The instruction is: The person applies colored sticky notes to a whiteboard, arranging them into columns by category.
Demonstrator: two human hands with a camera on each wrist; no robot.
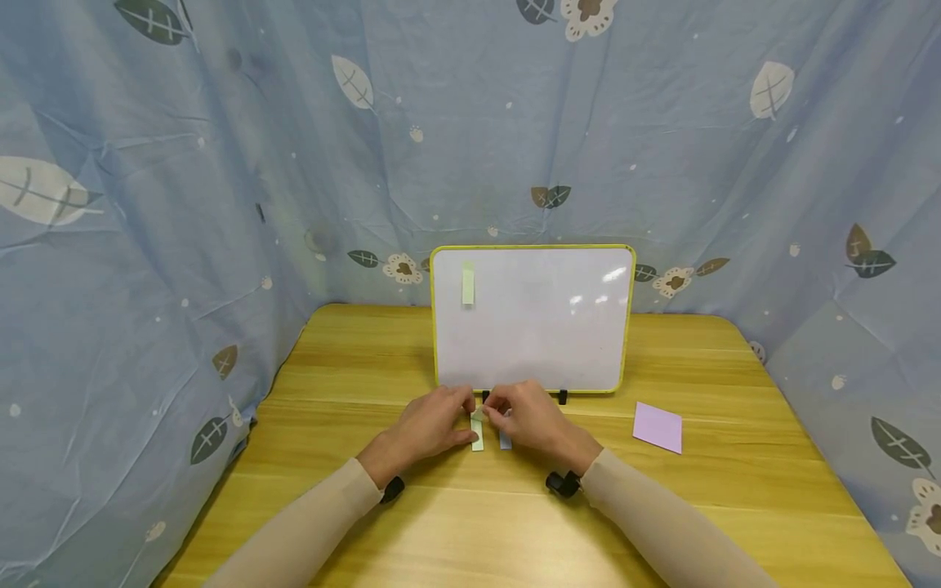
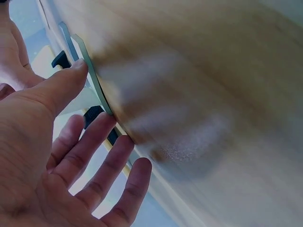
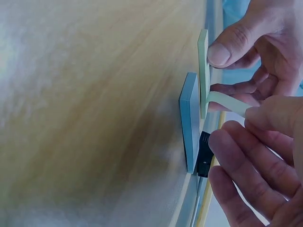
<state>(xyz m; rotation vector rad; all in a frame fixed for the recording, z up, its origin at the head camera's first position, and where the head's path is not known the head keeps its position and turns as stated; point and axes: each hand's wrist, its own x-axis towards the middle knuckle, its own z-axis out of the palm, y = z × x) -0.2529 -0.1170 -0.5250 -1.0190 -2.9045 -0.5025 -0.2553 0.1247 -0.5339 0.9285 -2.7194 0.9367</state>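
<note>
A narrow pale green sticky note pad (image 1: 477, 437) lies on the table in front of the whiteboard. My left hand (image 1: 432, 420) presses it with the thumb near its near end, while the other fingertips rest by its far part, loosely spread in the left wrist view. From the pad's far part a single green sticky note (image 3: 227, 102) lifts in a curve. My right hand (image 1: 532, 418) pinches the free end of that note between thumb and forefinger. Just right of the green pad lies a narrow blue sticky note pad (image 3: 188, 123), partly hidden by the right hand in the head view.
A whiteboard (image 1: 537, 327) with a yellow frame stands upright behind the hands on small black feet (image 1: 563, 397). One green note (image 1: 468, 286) sticks to its upper left. A square purple sticky note pad (image 1: 657, 427) lies to the right on the wooden table (image 1: 353, 359). Patterned curtains surround it.
</note>
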